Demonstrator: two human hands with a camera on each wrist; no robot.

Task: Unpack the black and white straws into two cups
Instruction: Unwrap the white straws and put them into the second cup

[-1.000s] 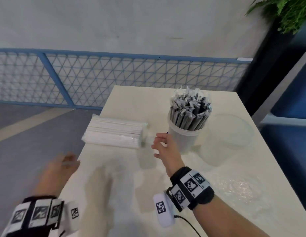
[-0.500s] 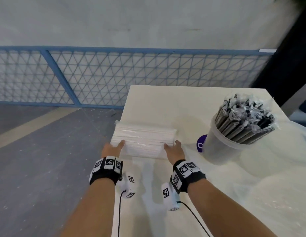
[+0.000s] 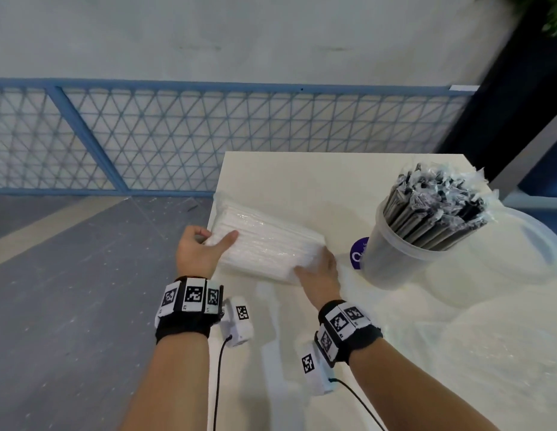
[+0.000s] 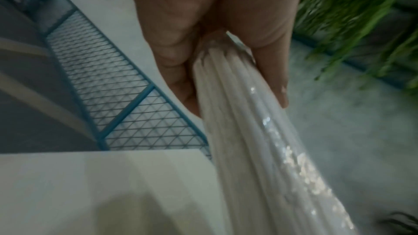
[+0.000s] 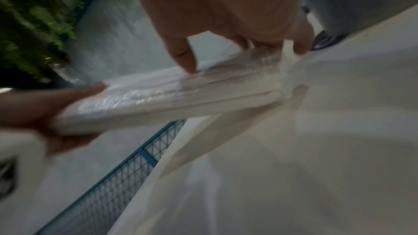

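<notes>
— Behind the cream table (image 3: 302, 181) runs a blue mesh fence (image 3: 177, 135) against a pale wall. What have I got?

— I hold the wrapped pack of white straws (image 3: 264, 247) at the table's left edge, one end in each hand.

— How do the hands sit?

— My left hand (image 3: 197, 253) grips the far-left end, thumb on top, fingers curled beneath. My right hand (image 3: 320, 275) clasps the near-right end, thumb pressing the film.

— And the black straws?

— The black straws (image 3: 435, 209) stand upright, filling one clear cup (image 3: 392, 262) to my right; a second, empty cup (image 3: 519, 262) sits just beyond.
</notes>
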